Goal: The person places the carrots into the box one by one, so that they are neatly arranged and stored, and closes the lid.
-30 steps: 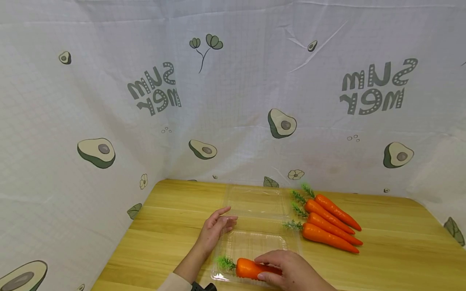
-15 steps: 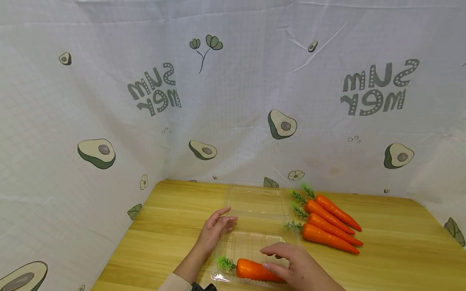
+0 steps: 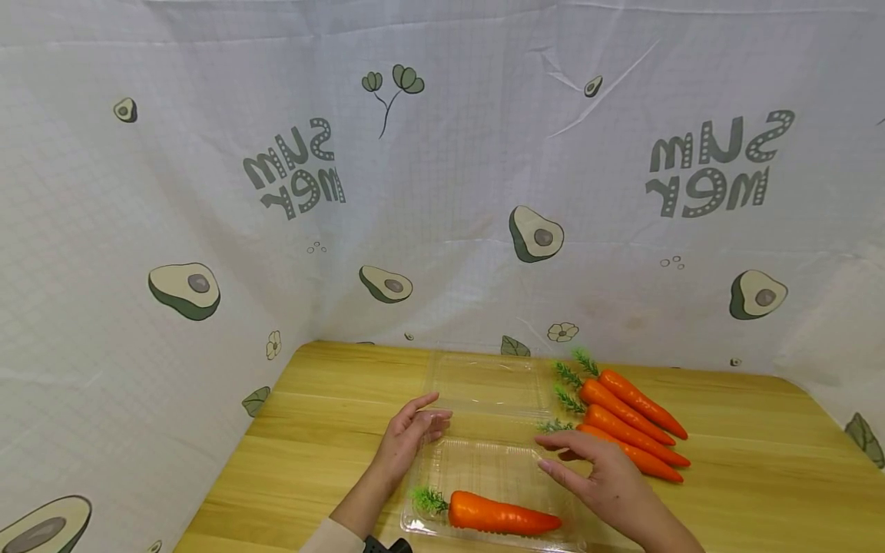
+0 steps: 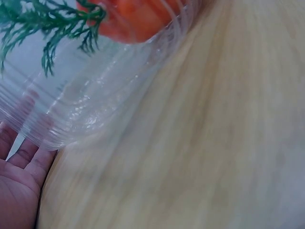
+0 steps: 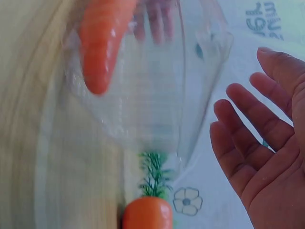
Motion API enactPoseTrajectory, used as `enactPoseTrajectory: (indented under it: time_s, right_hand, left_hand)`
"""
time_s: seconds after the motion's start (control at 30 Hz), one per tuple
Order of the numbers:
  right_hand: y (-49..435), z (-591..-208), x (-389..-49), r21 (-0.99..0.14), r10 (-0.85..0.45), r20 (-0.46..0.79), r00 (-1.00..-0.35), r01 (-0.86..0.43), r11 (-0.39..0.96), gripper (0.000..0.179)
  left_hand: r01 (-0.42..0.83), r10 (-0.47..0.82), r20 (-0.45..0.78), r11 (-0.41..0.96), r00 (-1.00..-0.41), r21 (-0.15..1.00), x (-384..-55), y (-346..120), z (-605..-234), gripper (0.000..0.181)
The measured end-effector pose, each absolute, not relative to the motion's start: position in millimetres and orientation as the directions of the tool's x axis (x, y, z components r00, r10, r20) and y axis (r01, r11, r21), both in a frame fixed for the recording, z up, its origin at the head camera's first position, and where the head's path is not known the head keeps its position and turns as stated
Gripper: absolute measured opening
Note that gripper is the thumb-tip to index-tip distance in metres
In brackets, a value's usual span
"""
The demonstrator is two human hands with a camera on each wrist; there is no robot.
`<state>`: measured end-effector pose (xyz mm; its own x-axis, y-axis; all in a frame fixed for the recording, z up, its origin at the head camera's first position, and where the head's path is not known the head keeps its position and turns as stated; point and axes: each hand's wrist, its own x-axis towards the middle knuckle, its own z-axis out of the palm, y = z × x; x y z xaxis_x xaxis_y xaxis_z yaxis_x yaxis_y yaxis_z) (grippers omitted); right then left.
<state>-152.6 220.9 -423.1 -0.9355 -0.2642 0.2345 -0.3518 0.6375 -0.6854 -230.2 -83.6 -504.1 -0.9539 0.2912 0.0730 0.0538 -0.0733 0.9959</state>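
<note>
A carrot (image 3: pixel 501 514) with a green leafy top lies along the near side of a clear plastic clamshell box (image 3: pixel 484 465), whose lid (image 3: pixel 491 380) is folded back. At the box's left edge rests my left hand (image 3: pixel 406 438), fingers extended; the left wrist view shows those fingers (image 4: pixel 38 160) against the clear wall. My right hand (image 3: pixel 604 476) is over the box's right side, loosely spread and holding nothing. It overlaps the nearest of several carrots (image 3: pixel 632 411) grouped on the right. In the right wrist view the open palm (image 5: pixel 271 152) faces the box and a carrot end (image 5: pixel 147 212).
The box and carrots are on a wood-grain table (image 3: pixel 311 430). A white cloth (image 3: pixel 442 192) printed with avocados and lettering hangs behind the table and along its left side.
My right hand has let go of the carrot in the box and moved right and away toward the grouped carrots. The left hand has stayed put.
</note>
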Motion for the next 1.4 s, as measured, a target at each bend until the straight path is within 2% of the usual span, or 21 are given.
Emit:
enactPoseTrajectory:
  time_s: [0.27, 0.73, 0.9, 1.07, 1.4]
  right_hand:
    - [238, -422, -159, -0.679, -0.141, 0.251, -0.958, -0.278, 0.680, 0.029]
    - [282, -424, -169, -0.700, 0.000, 0.115, -0.993, -0.081, 0.709, 0.043]
    - [299, -428, -173, -0.666, 0.026, 0.083, -0.996, -0.036, 0.745, 0.050]
    - [309, -430, -175, -0.628, 0.032, 0.093, -0.995, -0.034, 0.777, 0.051]
    - [317, -434, -177, -0.637, 0.029, 0.061, -0.998, -0.016, 0.771, 0.054]
  left_hand:
    - [0.055, 0.291, 0.074, -0.075, -0.954, 0.996, -230, -84, -504, 0.052]
    - [0.051, 0.290, 0.071, -0.074, -0.954, 0.996, -229, -84, -504, 0.051]
    - [0.048, 0.288, 0.068, -0.079, -0.955, 0.996, -229, -83, -503, 0.050]
    - [0.045, 0.284, 0.066, -0.080, -0.956, 0.996, -229, -83, -503, 0.050]
    - [0.041, 0.281, 0.062, -0.082, -0.958, 0.996, -229, -83, -502, 0.049]
